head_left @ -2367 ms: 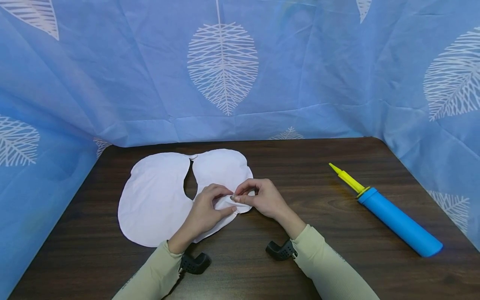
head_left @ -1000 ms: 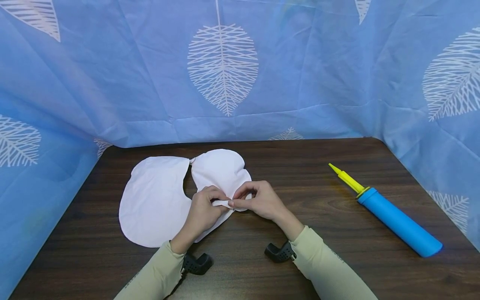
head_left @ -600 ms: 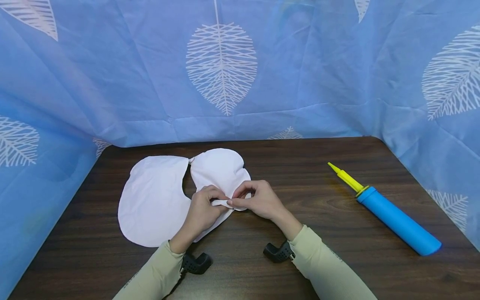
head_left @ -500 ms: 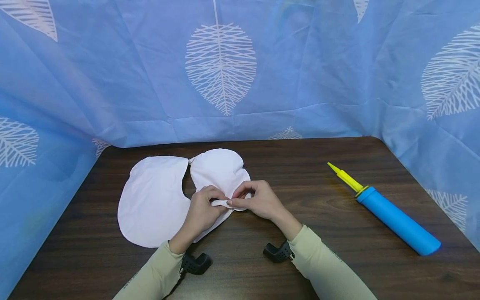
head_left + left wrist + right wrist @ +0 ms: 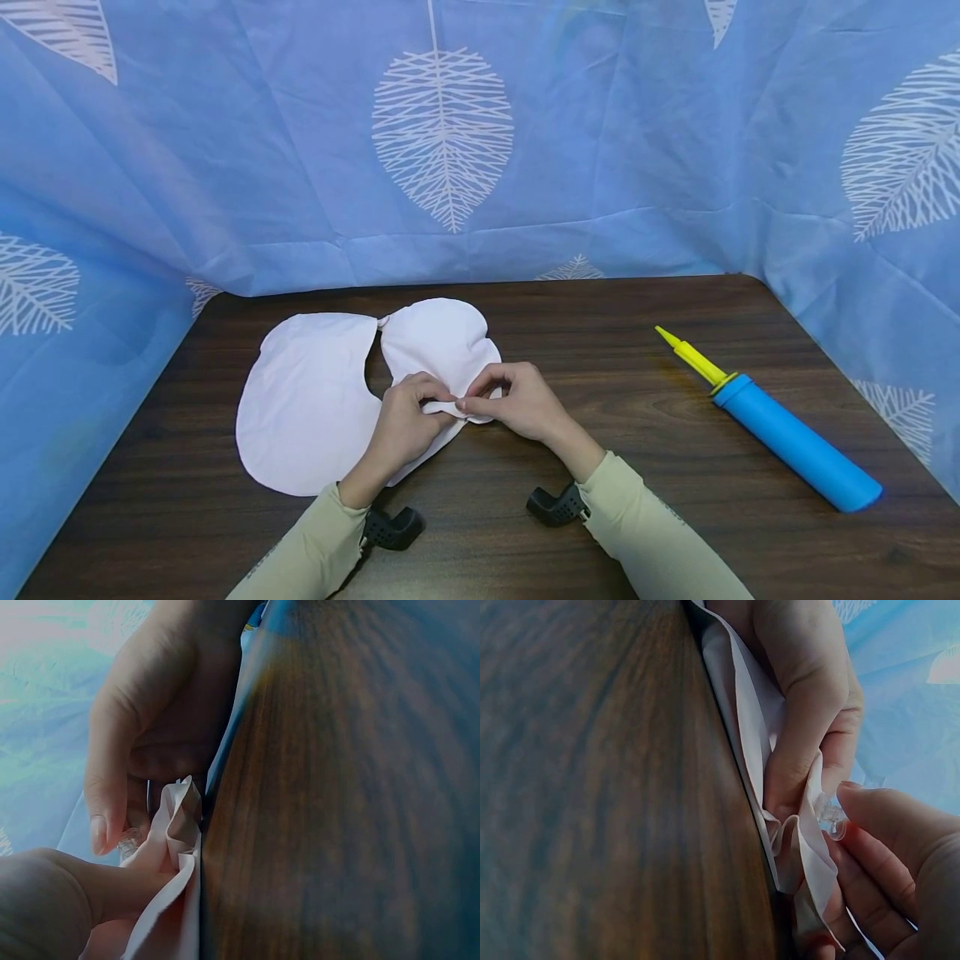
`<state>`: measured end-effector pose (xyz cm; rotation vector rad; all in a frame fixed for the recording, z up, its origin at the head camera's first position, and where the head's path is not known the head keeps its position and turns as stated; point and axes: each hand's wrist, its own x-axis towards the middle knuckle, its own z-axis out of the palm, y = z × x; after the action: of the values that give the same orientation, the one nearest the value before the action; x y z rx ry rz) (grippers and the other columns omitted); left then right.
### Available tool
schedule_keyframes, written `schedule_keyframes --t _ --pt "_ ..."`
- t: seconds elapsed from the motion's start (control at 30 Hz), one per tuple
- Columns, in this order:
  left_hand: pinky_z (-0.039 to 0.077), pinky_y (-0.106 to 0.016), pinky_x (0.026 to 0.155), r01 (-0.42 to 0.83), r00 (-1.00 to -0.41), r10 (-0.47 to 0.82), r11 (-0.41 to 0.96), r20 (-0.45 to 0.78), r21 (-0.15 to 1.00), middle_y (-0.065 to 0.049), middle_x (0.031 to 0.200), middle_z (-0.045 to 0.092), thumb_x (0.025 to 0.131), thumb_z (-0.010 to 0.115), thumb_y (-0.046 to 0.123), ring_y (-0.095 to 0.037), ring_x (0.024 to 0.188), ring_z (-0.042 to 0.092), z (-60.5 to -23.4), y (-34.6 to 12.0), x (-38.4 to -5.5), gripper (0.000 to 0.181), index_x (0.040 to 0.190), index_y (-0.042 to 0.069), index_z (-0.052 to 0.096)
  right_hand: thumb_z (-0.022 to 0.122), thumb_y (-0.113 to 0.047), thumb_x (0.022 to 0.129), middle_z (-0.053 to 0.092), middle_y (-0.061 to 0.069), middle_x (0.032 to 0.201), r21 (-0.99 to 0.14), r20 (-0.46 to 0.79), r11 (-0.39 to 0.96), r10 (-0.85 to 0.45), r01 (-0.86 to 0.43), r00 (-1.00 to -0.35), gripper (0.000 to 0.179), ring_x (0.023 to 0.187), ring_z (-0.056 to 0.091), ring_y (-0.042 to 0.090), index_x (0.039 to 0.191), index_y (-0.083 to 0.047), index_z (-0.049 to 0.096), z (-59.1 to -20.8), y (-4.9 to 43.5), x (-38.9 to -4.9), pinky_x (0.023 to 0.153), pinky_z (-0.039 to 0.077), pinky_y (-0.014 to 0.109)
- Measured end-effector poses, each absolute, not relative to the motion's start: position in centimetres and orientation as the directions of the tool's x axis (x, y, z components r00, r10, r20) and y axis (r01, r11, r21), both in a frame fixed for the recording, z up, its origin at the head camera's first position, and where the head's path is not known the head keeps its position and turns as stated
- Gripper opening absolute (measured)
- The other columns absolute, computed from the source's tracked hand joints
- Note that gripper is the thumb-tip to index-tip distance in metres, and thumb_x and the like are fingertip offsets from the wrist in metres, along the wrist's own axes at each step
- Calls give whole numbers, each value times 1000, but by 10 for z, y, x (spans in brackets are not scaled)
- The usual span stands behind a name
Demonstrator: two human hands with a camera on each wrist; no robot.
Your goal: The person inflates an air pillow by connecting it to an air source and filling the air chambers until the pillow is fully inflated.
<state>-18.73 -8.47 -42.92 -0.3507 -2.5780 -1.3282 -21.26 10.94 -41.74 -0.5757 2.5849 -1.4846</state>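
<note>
A flat, deflated white inflatable pillow [image 5: 307, 408] with two rounded lobes lies on the table. My left hand [image 5: 405, 423] pinches up a fold of its right lobe between thumb and fingers. My right hand [image 5: 521, 402] meets it there, thumb and fingers closed at a small clear plastic valve [image 5: 829, 816]. In the right wrist view the right thumb presses against the valve's outer end, and gathered fabric bunches beside it. The left wrist view shows the left thumb [image 5: 112, 889] pushed into the creased material. Fingertips partly hide the valve.
To the right, a blue hand pump [image 5: 798, 442] with a yellow nozzle [image 5: 697, 360] lies slanted on the dark wooden table [image 5: 600, 333]. Blue leaf-patterned cloth [image 5: 600, 150] hangs behind and along both sides of the table. A black wrist camera [image 5: 555, 506] juts from each sleeve.
Since the oldest frame, my left hand has gathered the fabric into a raised fold and the right lobe has puckered. My right hand has shifted slightly left. Over the last second both hands barely move.
</note>
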Motion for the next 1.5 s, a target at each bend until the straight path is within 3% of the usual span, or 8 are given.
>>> schedule_keyframes --t 1.07,1.5 --pt "45 -33 79 290 -955 106 546 278 786 8 78 69 69 82 -1 -13 85 62 -424 -85 -186 19 71 17 76 74 -32 86 69 -11 78 -839 105 467 -365 -280 -925 5 62 52 19 81 -32 74 -417 109 -212 53 40 25" --pt "46 -32 79 280 -957 95 541 274 793 8 78 69 68 82 0 -12 85 62 -425 -86 -187 18 72 17 77 74 -31 85 72 -6 83 -871 110 419 -341 -255 -934 8 71 59 16 84 -24 77 -419 111 -214 62 48 25"
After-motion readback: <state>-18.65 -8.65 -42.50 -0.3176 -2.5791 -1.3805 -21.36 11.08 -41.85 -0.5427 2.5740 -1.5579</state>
